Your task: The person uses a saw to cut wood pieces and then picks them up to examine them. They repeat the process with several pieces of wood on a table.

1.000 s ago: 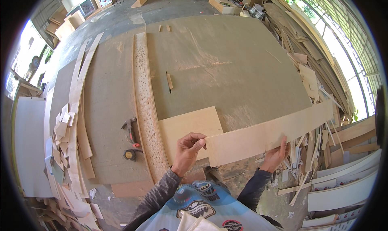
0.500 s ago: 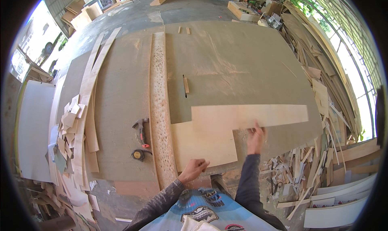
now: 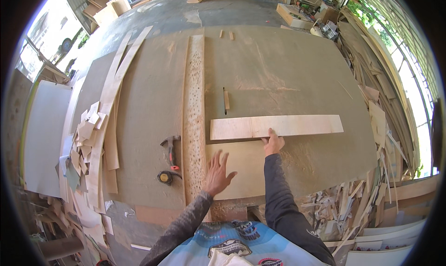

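Note:
A long, pale plywood strip point(image 3: 306, 124) lies crosswise over the big brown worktop, and my right hand point(image 3: 273, 144) grips its near edge, thumb on top. Closer to me is a squarish plywood panel point(image 3: 248, 173), partly hidden by my hands and the strip. My left hand point(image 3: 217, 174) is open with fingers spread, over the panel's left part and beside a long, pitted wooden rail point(image 3: 194, 98). Whether that palm touches the panel I cannot tell.
Left of the rail are a claw hammer point(image 3: 171, 152) and a tape measure point(image 3: 165, 177). A dark pen-like stick point(image 3: 225, 101) lies beyond the strip. Long boards point(image 3: 111, 89) and offcuts point(image 3: 86, 129) line the left; scrap wood point(image 3: 337, 203) is heaped at right.
The plywood strip has moved left and turned slightly, with my right hand now on its near edge. My left hand has opened and moved forward over the panel. The view has shifted a little.

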`<act>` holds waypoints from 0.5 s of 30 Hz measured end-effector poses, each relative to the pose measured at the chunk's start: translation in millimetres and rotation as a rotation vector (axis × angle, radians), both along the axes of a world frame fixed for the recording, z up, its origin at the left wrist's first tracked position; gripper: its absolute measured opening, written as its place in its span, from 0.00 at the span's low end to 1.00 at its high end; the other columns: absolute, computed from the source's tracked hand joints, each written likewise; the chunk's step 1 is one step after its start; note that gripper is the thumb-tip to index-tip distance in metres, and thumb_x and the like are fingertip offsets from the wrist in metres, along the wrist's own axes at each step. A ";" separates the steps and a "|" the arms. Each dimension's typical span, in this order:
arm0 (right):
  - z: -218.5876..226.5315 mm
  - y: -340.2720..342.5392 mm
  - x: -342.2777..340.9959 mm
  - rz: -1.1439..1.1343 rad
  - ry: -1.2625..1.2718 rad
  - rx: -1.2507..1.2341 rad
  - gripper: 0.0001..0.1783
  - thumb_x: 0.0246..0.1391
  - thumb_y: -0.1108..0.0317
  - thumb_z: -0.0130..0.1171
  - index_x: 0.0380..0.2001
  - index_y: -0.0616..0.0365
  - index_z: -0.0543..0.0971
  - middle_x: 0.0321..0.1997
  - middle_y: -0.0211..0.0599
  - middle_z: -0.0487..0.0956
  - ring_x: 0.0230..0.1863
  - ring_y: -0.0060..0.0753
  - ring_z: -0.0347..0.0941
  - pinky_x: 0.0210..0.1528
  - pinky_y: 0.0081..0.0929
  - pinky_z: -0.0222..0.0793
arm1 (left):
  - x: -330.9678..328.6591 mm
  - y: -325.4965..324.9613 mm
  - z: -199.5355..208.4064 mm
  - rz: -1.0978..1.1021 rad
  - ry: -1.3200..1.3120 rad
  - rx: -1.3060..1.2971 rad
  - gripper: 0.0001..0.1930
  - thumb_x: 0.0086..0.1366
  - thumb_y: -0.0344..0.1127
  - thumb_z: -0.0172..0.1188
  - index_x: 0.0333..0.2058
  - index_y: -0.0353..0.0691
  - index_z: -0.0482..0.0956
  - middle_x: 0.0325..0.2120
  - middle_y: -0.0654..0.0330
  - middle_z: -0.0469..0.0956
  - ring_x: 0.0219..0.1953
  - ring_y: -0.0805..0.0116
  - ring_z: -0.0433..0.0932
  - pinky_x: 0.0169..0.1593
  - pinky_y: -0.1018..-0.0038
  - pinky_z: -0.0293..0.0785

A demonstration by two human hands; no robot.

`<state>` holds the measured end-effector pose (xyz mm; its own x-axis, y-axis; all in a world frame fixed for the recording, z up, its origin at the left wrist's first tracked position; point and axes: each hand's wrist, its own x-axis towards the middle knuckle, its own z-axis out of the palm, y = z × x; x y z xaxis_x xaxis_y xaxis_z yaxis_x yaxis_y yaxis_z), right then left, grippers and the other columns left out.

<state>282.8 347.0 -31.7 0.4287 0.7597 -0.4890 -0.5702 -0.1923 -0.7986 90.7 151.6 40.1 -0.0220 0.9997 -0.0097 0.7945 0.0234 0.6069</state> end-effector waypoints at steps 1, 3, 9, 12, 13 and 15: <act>-1.6 1.6 3.8 0.053 0.005 -0.025 0.18 0.55 0.75 0.68 0.46 0.68 0.74 0.45 0.47 0.80 0.42 0.48 0.82 0.42 0.52 0.84 | 0.2 14.0 4.4 -0.007 0.078 -0.011 0.49 0.58 0.47 0.72 0.71 0.41 0.53 0.72 0.43 0.49 0.74 0.43 0.48 0.68 0.41 0.53; -5.4 3.7 14.2 0.152 0.010 -0.074 0.19 0.55 0.74 0.68 0.46 0.70 0.73 0.43 0.47 0.81 0.40 0.49 0.83 0.40 0.49 0.85 | -4.0 40.8 -10.9 -0.055 0.208 -0.076 0.61 0.51 0.55 0.75 0.73 0.40 0.45 0.74 0.44 0.44 0.76 0.45 0.40 0.70 0.37 0.46; 24.0 -2.8 16.7 0.434 -0.225 -0.292 0.19 0.53 0.69 0.71 0.41 0.72 0.75 0.36 0.50 0.81 0.28 0.44 0.83 0.26 0.34 0.81 | -29.8 61.1 -24.0 -0.041 0.285 -0.268 0.79 0.32 0.74 0.75 0.73 0.32 0.42 0.75 0.42 0.42 0.77 0.48 0.38 0.72 0.37 0.40; 33.8 -10.1 25.3 0.559 -0.480 -0.357 0.19 0.53 0.61 0.72 0.29 0.68 0.79 0.25 0.43 0.81 0.21 0.38 0.81 0.20 0.31 0.78 | -31.0 58.2 -23.4 -0.021 0.299 -0.296 0.78 0.33 0.77 0.72 0.73 0.31 0.43 0.74 0.42 0.44 0.77 0.48 0.40 0.72 0.38 0.39; 33.6 -9.4 31.2 0.607 -0.544 -0.367 0.19 0.54 0.60 0.72 0.27 0.67 0.79 0.22 0.41 0.80 0.19 0.35 0.80 0.18 0.30 0.76 | -29.9 58.0 -22.0 -0.009 0.298 -0.327 0.78 0.33 0.78 0.71 0.73 0.31 0.44 0.74 0.42 0.44 0.77 0.48 0.40 0.72 0.39 0.39; 32.8 -6.0 41.5 0.713 -0.671 -0.384 0.20 0.56 0.58 0.70 0.23 0.65 0.79 0.16 0.38 0.77 0.15 0.31 0.77 0.15 0.28 0.73 | -30.3 55.5 -24.6 0.012 0.302 -0.329 0.77 0.34 0.79 0.71 0.72 0.30 0.45 0.73 0.41 0.47 0.77 0.48 0.42 0.72 0.40 0.40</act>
